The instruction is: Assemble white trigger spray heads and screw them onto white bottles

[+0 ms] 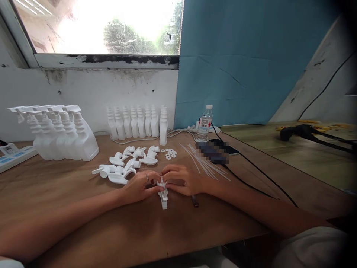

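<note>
A white trigger spray head (164, 195) is held between my two hands near the middle of the table. Its long end points toward me, and its narrow neck sticks up between my fingertips. My left hand (141, 185), with a ring on one finger, pinches it from the left. My right hand (182, 179) grips the other side with bent fingers. Just left of my left hand lies a loose pile of white spray heads (131, 163). Small white washers (170, 153) lie beyond my hands. A dark stick-like object (195, 201) shows partly under my right wrist.
Thin white tubes (206, 165) are spread behind my right hand. Spray bottles with heads (65, 136) stand left; slim white bottles (134, 123) line the wall. A water bottle (204, 124), a phone (231, 149) and black cables (259, 173) are on the right. A power strip (18, 158) sits far left.
</note>
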`<state>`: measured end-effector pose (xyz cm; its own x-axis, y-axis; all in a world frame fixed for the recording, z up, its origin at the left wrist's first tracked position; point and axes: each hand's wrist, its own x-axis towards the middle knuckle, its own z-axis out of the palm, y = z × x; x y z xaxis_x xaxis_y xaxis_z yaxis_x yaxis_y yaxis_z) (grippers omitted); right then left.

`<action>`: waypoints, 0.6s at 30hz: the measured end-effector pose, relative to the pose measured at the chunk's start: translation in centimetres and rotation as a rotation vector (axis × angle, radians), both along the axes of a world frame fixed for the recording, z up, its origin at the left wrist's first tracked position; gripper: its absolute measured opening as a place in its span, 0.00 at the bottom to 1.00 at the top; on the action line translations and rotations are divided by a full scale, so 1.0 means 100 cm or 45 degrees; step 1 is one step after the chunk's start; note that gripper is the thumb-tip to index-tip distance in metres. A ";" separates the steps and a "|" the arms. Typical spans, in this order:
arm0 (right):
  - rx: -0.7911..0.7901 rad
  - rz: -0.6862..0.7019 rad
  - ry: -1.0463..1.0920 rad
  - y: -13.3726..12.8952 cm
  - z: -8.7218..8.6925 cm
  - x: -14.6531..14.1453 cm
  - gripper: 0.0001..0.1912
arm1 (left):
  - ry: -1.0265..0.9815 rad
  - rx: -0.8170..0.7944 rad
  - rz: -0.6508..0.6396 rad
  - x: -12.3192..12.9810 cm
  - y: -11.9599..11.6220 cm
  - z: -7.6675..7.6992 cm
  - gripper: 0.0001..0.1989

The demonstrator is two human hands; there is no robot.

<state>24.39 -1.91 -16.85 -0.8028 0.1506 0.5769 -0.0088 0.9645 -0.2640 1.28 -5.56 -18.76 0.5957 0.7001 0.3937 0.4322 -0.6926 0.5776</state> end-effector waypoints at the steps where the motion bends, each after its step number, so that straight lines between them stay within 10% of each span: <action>1: -0.022 -0.003 -0.005 0.000 -0.001 0.000 0.08 | 0.010 0.008 0.010 0.000 0.000 -0.001 0.13; 18: -0.096 0.021 -0.024 -0.001 0.001 -0.001 0.07 | -0.021 0.144 -0.102 -0.001 0.002 -0.002 0.08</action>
<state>24.30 -2.03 -16.72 -0.8160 0.1794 0.5495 -0.0192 0.9417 -0.3359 1.20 -5.38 -19.00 0.6409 0.6012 0.4774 0.3641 -0.7855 0.5004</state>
